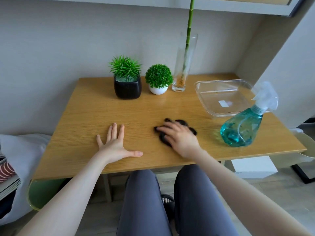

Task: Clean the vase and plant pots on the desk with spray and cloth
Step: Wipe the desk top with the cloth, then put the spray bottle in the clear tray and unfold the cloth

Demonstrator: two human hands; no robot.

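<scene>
Starting at the far left edge: grey fabric [25, 150] bunched beside the wooden desk [95, 103], a striped red item [6, 171] below it.

Next on the desk, near its front edge: left hand [117, 144] lying flat, palm down, fingers straight and spread, thumb stretched out to the right — holding nothing.

Behind it, toward the wall: black plant pot [127, 88] with spiky green leaves, standing upright. Just beside it on the right, not touching as far as can be seen: small white round pot [157, 90] with a ball-shaped green plant.

Right of that, close by: tall clear glass vase [185, 62], upright, with one green bamboo stalk [190, 23] rising out of the top and orange-brown roots at the bottom.

In front, near the middle of the desk: right hand [177, 135] resting on a black cloth [183, 124], fingers bent over the crumpled fabric and pressing it on the desk surface; whether gripping it or only pressing, hard to say — picture somewhat blurred there.

Further right: clear plastic tray [204, 92] lying flat, a small white label on its bottom.

Last, near the right front corner, just in front of the tray: spray bottle [240, 128] with blue-green liquid and a pale trigger head, standing but leaning in this wide view, well apart from both hands.
</scene>
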